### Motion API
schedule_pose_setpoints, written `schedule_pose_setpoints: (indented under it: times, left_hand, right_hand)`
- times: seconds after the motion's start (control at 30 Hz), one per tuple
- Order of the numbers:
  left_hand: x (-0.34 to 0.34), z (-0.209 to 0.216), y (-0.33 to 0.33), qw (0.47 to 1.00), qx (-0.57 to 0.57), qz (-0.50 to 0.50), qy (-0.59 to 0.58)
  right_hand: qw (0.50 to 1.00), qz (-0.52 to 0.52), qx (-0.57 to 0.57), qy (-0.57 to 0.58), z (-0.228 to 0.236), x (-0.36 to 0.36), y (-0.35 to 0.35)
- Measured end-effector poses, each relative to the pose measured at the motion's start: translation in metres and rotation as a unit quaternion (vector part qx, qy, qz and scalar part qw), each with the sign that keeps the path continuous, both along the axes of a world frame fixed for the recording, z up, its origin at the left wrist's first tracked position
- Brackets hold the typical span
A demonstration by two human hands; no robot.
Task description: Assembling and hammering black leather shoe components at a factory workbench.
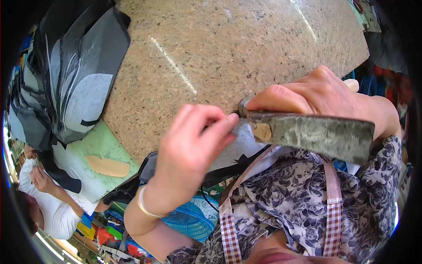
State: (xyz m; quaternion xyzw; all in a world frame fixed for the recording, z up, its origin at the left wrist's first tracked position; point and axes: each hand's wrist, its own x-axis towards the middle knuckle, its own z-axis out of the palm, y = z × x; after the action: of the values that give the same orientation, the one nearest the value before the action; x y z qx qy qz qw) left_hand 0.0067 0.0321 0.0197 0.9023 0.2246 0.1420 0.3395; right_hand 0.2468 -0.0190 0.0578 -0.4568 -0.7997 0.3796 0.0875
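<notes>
My right hand (307, 94) is wrapped round a hammer (316, 134) with a long, flat metal head. The wooden end of its handle shows in the head, and a pale handle tip sticks out beyond my hand. The hammer's small round face is near the stone slab, right beside my left fingertips. My left hand (193, 141) is closed in a pinch at the edge of a grey and black sheet piece (244, 136), which lies over the slab's near edge. Part of that piece is hidden under the hammer and my fingers.
The speckled stone slab (211, 53) bears two chalk-like lines. Stacked black and grey cut pieces (88, 79) lie at its left. Beyond are a green board (101, 141) with a tan oval piece (107, 166), a co-worker in white (57, 211), and a blue basket (189, 220) below.
</notes>
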Motion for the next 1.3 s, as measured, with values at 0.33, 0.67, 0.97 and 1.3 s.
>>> schedule_pose_setpoints:
  times: [0.33,0.67,0.97,1.3]
  left_hand:
    - [0.002,-0.007,-0.002,0.999,0.016,0.031,-0.021]
    - [-0.025,-0.013,-0.006,0.996,0.087,-0.004,-0.030]
    - [-0.047,0.004,0.007,0.995,0.094,-0.033,0.017]
    - [0.003,-0.026,-0.022,0.989,0.118,0.079,-0.037]
  right_hand:
    - [0.997,0.076,0.031,-0.005,-0.004,0.011,0.004]
    - [0.989,0.061,0.129,0.024,-0.007,-0.015,0.020]
    - [0.964,-0.007,0.266,0.020,0.010,-0.042,0.015]
    - [0.991,0.014,0.116,-0.065,-0.002,-0.007,0.019]
